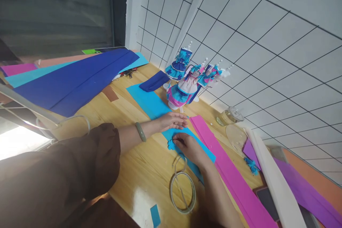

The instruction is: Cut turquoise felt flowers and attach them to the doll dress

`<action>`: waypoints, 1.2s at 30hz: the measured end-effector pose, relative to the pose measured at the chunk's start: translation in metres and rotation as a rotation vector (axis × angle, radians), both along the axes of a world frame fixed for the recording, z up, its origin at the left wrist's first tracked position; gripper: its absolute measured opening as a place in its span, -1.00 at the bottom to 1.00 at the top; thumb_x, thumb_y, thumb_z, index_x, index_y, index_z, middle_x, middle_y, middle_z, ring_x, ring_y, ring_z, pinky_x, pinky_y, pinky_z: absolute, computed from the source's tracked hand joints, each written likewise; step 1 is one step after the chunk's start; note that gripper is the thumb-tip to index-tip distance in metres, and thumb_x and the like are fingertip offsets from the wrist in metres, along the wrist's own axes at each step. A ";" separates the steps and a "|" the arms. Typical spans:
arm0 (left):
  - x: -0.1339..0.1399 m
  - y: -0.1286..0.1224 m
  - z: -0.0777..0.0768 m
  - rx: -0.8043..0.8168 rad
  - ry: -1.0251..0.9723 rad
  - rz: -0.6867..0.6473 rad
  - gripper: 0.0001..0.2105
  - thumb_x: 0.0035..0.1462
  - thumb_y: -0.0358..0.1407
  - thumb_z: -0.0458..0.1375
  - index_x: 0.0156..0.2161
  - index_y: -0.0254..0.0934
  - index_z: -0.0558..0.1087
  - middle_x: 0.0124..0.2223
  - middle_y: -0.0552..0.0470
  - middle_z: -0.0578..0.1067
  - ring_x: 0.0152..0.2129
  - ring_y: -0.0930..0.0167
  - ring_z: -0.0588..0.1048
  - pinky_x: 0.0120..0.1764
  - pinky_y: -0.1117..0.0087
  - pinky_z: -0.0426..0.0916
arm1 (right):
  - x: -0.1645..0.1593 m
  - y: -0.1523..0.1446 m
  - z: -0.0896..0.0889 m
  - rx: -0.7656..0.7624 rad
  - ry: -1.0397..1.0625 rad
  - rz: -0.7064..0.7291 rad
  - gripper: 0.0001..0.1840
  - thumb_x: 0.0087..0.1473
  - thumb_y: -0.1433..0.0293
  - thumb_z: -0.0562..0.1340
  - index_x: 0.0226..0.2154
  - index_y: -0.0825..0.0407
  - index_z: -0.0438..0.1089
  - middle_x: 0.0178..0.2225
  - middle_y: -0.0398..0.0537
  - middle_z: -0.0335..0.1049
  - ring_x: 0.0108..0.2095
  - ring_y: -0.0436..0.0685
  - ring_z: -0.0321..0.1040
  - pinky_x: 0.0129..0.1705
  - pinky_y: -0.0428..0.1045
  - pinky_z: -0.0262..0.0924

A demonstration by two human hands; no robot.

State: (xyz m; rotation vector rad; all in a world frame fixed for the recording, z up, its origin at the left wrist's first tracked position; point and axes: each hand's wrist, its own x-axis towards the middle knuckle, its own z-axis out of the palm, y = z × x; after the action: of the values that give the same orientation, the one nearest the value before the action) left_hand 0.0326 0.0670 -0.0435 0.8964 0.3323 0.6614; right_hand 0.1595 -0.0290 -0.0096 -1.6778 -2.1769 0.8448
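Note:
My left hand [173, 121], with a green bangle [140, 131] on its wrist, reaches over the light-blue crepe paper sheet [149, 103]. Its fingers are stretched out, and a tiny blue bit shows by the fingertips; whether it is held I cannot tell. Below it my right hand [189, 148] is closed, thumb and finger pinching the edge of a small blue paper flower [171, 145]. Nearer to me a ring of tape [171, 192] lies on the wooden table [130, 178], a loose strip curling from it. A small blue paper rectangle [155, 216] rests at the table's front.
Several dressed figures [184, 85] in blue, pink and white paper stand by the tiled wall. Dark-blue paper [80, 78] spreads at left. A pink strip [229, 164], a glass jar [231, 115], blue paper scraps [251, 166] and a white roll [278, 181] lie at right.

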 end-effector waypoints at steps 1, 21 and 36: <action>0.000 0.000 0.000 0.002 0.002 -0.001 -0.73 -0.06 -0.34 0.19 -0.19 -0.37 0.40 -0.23 -0.20 0.49 -0.27 0.33 0.47 -0.13 0.24 0.29 | -0.001 0.000 0.000 0.006 -0.014 0.001 -0.84 0.04 0.41 0.07 -0.39 0.05 0.36 -0.47 -0.12 0.35 -0.47 0.03 0.23 -0.44 -0.10 0.07; 0.001 0.001 -0.003 -0.006 0.015 -0.017 -0.73 -0.05 -0.35 0.20 -0.19 -0.37 0.39 -0.24 -0.15 0.50 -0.28 0.37 0.47 -0.13 0.26 0.29 | -0.008 -0.004 0.003 0.045 -0.185 0.015 -0.87 0.06 0.43 0.08 -0.42 0.07 0.33 -0.37 -0.05 0.33 -0.35 0.05 0.26 -0.31 -0.09 0.10; 0.001 0.001 0.000 -0.034 0.033 -0.008 -0.76 -0.07 -0.36 0.19 -0.23 -0.38 0.40 -0.27 -0.15 0.50 -0.32 0.36 0.49 -0.16 0.25 0.31 | -0.010 -0.006 0.007 0.031 -0.238 0.027 -0.82 0.09 0.40 0.04 -0.43 0.08 0.31 -0.39 -0.04 0.31 -0.39 0.03 0.24 -0.37 -0.09 0.06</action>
State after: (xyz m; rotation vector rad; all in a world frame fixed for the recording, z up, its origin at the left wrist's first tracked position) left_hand 0.0338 0.0677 -0.0431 0.8760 0.3678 0.6321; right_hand 0.1499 -0.0354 -0.0028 -1.8193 -2.3579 0.6425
